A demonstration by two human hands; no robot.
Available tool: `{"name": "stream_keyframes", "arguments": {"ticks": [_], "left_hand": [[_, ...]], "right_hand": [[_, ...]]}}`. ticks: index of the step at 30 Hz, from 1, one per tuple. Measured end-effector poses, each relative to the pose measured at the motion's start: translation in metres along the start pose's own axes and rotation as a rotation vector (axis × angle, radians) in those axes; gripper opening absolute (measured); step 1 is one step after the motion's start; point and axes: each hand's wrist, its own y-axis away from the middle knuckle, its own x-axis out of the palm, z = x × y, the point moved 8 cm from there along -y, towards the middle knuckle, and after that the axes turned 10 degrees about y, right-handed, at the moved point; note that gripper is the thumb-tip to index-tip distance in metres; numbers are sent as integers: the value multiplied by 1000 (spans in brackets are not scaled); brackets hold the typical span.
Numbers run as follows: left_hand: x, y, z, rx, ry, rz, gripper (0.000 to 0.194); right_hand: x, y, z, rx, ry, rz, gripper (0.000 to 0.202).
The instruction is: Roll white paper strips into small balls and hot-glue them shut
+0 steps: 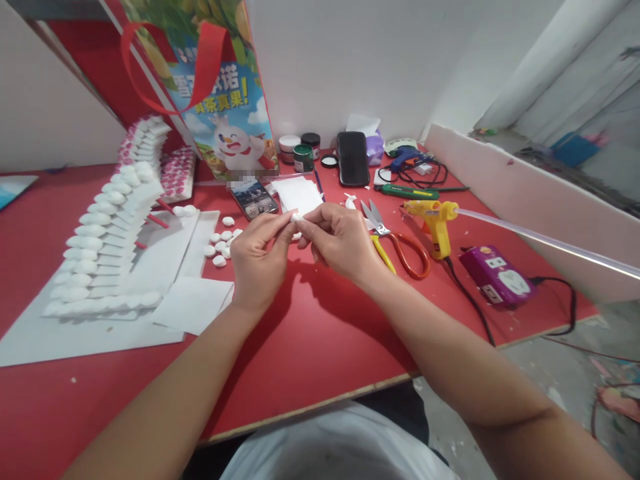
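Note:
Between my fingertips, over the red table [320,320], is a small white lump [297,217], its material unclear. My left hand [257,257] pinches it from one side with thumb and forefinger. From the other side my right hand [343,240] grips it the same way, its other fingers curled. Beside my left wrist lie several white oval pieces [220,247] in a loose group. Behind the hands are white paper sheets [299,195]. Right of my right hand rest scissors [381,229] with red and yellow handles, blades apart.
At left, a curved white structure of rows of ovals [83,255] stands on a white board [100,343]. A yellow glue gun [437,227] and a purple power socket [497,275] with cables are at right. Phones [353,159], paint jars [303,159] and a printed bag [240,133] line the back.

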Motion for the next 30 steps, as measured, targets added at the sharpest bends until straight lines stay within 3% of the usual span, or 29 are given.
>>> {"name": "stream_keyframes", "arguments": {"ticks": [6, 8, 13, 16, 26, 30], "left_hand": [[2, -1, -5, 53, -10, 45, 17], [2, -3, 2, -32, 76, 64, 15], [7, -1, 40, -405, 420, 124, 18], [13, 4, 50, -492, 482, 199, 24], [15, 4, 39, -335, 257, 148, 23], [13, 0, 33, -310, 197, 153, 21]], "right_hand": [[-6, -1, -1, 25, 53, -16, 18], [-8, -3, 0, 6, 59, 7, 16], [-10, -5, 4, -69, 80, 124, 16], [-11, -6, 4, -80, 90, 152, 16], [-9, -5, -5, 29, 346, 60, 17], [-5, -6, -11, 147, 27, 142, 27]]}}
